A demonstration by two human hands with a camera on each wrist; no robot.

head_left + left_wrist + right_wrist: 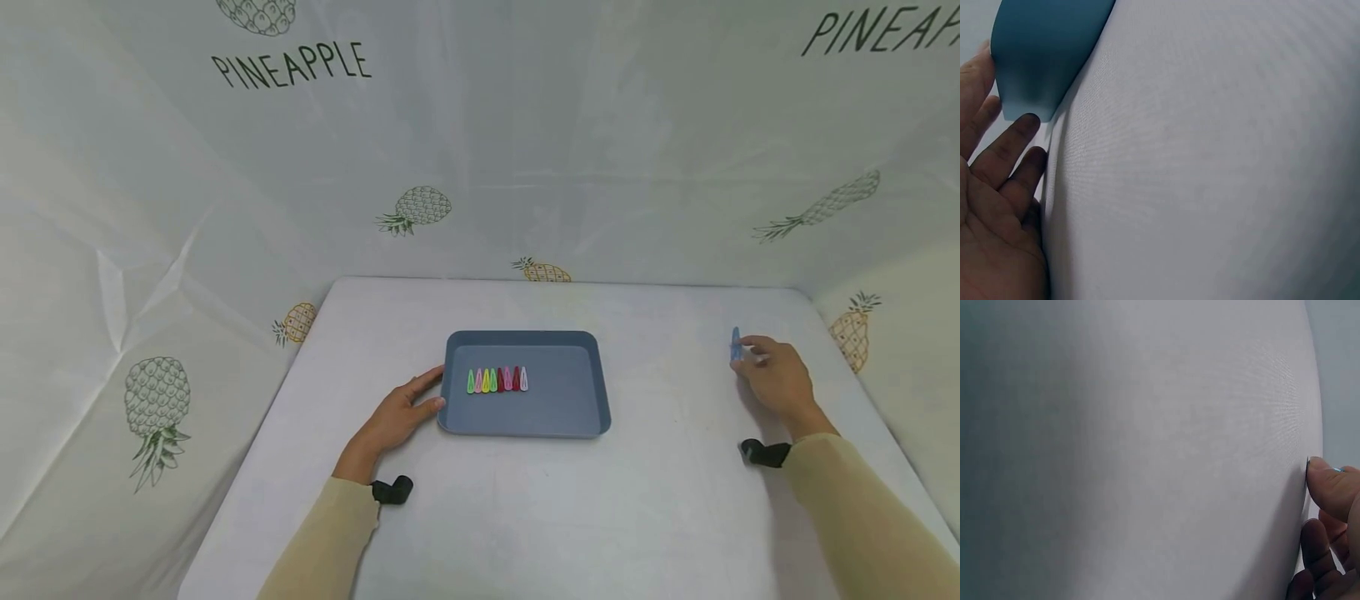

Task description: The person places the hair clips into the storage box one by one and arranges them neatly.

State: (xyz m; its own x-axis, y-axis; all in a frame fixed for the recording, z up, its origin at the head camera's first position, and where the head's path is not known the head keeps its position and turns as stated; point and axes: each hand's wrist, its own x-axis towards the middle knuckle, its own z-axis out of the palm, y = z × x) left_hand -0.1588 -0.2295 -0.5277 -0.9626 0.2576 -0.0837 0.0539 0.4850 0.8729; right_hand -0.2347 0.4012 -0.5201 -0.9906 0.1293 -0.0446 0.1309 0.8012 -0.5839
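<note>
A grey-blue rectangular tray (555,412) lies on the white table. Inside it, several snap hair clips (497,381) in green, pink, yellow, red and pale tones stand in a row, left of the middle. My left hand (397,417) rests at the tray's left side, its thumb and extended fingers touching the rim; the left wrist view shows the fingers (1007,153) beside the tray's outer wall. Far to the right, my right hand (776,379) pinches a blue hair clip (736,337) between thumb and finger at the table surface. Mostly hidden in the right wrist view, the clip shows as a blue glint by the thumb (1332,487).
The white table (555,508) reaches back to a hanging cloth (637,167) printed with pineapples, which also borders both sides. A black strap mount (392,490) sits on the left wrist, another black mount (763,453) on the right.
</note>
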